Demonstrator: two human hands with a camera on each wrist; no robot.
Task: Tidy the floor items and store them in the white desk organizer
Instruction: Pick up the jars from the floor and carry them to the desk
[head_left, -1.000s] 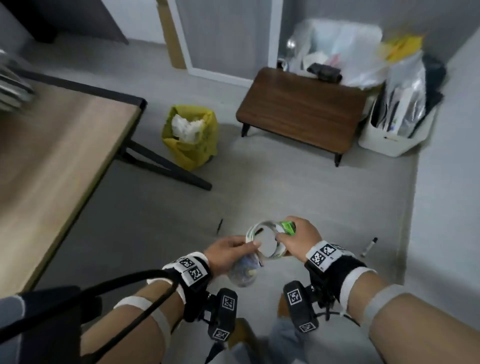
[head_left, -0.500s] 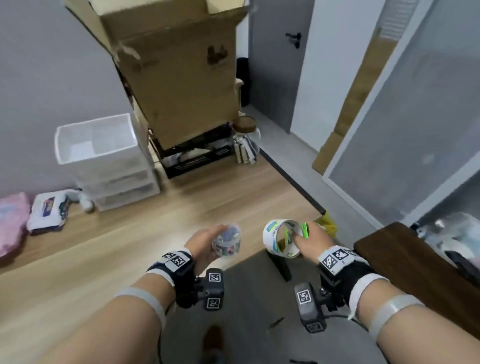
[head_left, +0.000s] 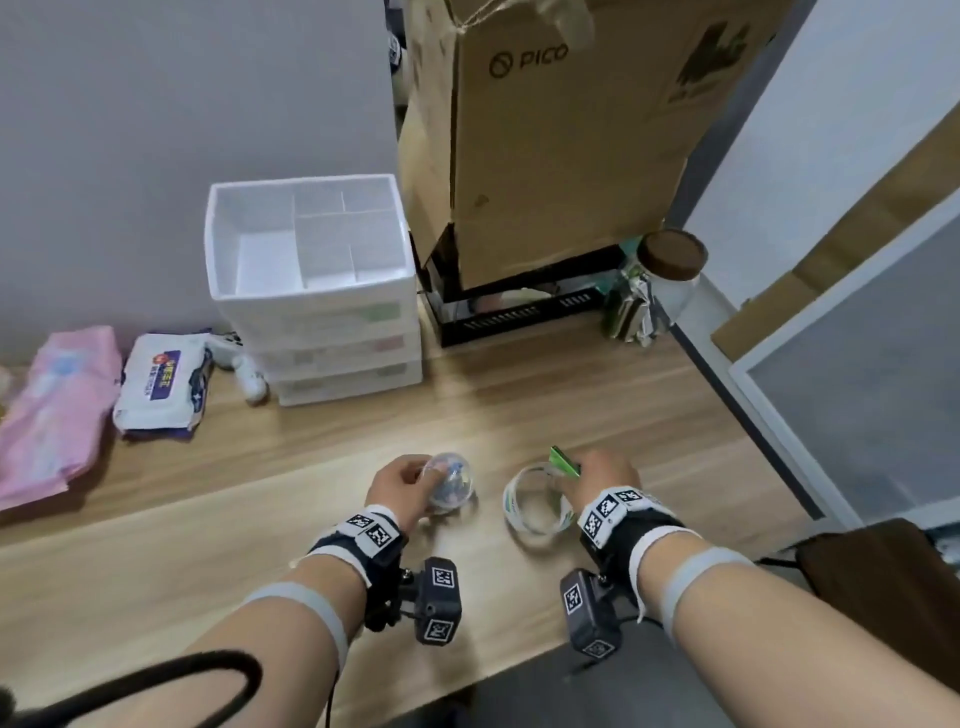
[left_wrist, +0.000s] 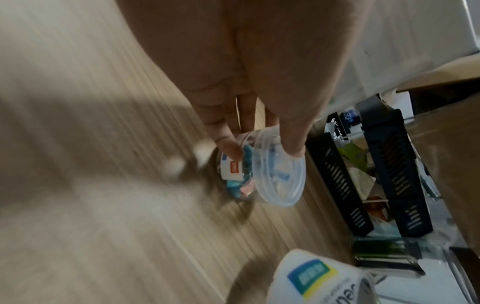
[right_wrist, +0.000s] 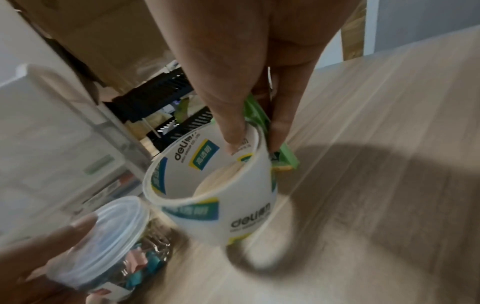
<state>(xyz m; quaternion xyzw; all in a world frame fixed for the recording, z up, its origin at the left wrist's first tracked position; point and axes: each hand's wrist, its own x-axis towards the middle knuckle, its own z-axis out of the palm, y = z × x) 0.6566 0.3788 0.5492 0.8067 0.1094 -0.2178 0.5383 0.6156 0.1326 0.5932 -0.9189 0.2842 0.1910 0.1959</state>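
My left hand (head_left: 400, 486) grips a small clear tub of coloured binder clips (head_left: 448, 486) (left_wrist: 262, 172) (right_wrist: 103, 236) just above the wooden desk (head_left: 519, 415). My right hand (head_left: 597, 475) pinches a wide tape roll (head_left: 535, 501) (right_wrist: 215, 185) (left_wrist: 319, 277) together with a small green packet (head_left: 565, 461) (right_wrist: 280, 148); the thumb is inside the roll's ring. The white desk organizer (head_left: 311, 291) stands at the back of the desk against the wall. Its top tray is divided into compartments with nothing showing in them, above three drawers.
A big cardboard box (head_left: 561, 135) sits on a black crate (head_left: 524, 306) right of the organizer, next to a glass jar with a brown lid (head_left: 660, 286). Left of the organizer lie a white controller (head_left: 244, 364), a wipes pack (head_left: 161, 384) and a pink pack (head_left: 52, 410).
The view swung from the floor up to the desk. Both hands carried the tub and the tape roll with the packet over the desk, closer to the organizer.
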